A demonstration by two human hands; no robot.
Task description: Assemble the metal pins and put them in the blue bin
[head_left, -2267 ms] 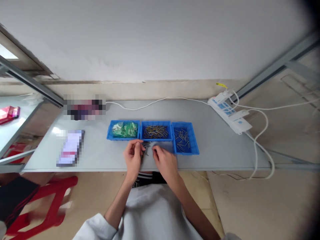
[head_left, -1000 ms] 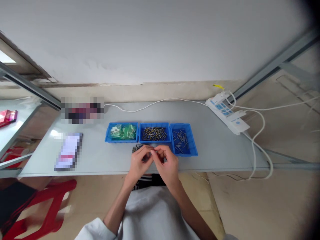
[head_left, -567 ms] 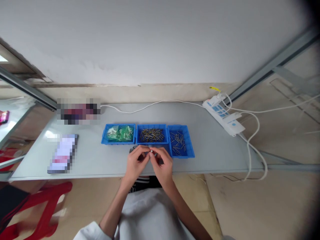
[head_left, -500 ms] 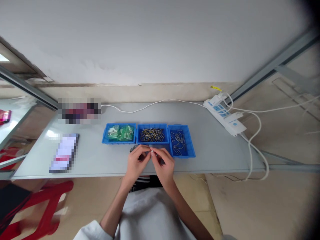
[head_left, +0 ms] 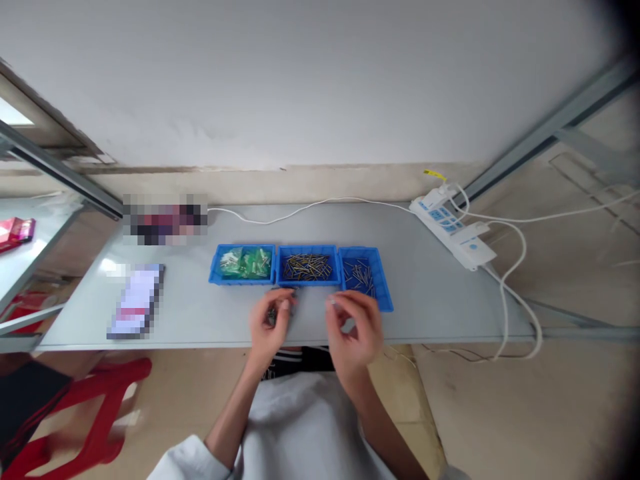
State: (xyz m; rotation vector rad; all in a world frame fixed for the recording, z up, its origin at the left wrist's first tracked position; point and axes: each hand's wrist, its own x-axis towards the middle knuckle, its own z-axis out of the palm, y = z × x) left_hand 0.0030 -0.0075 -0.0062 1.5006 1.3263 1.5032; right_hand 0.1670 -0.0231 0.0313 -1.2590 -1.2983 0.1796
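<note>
My right hand (head_left: 356, 330) is pinched, with a tiny pale spot at its fingertips, too small to name. It is in front of the right blue bin (head_left: 384, 283), covering part of it. My left hand (head_left: 267, 327) is curled with thumb and finger close together; whether anything is between them cannot be made out. Behind and under it a dark item (head_left: 273, 313) lies on the table, mostly hidden. The right bin holds loose thin metal pins (head_left: 360, 273). More brassy pins (head_left: 306, 268) fill the middle blue bin (head_left: 283, 281).
The left blue bin (head_left: 216, 280) holds green and clear bags of small pale parts (head_left: 245, 263). A phone (head_left: 135, 300) lies on the grey table (head_left: 200, 323) at left, near a blurred-out item (head_left: 165, 223). A white power strip (head_left: 453, 230) with cables is at right. A red stool (head_left: 95, 427) stands below left.
My hands, fingertips together before, have come apart. The right one has moved right towards the right bin; the left one has shifted only slightly. The whole view has shifted a little.
</note>
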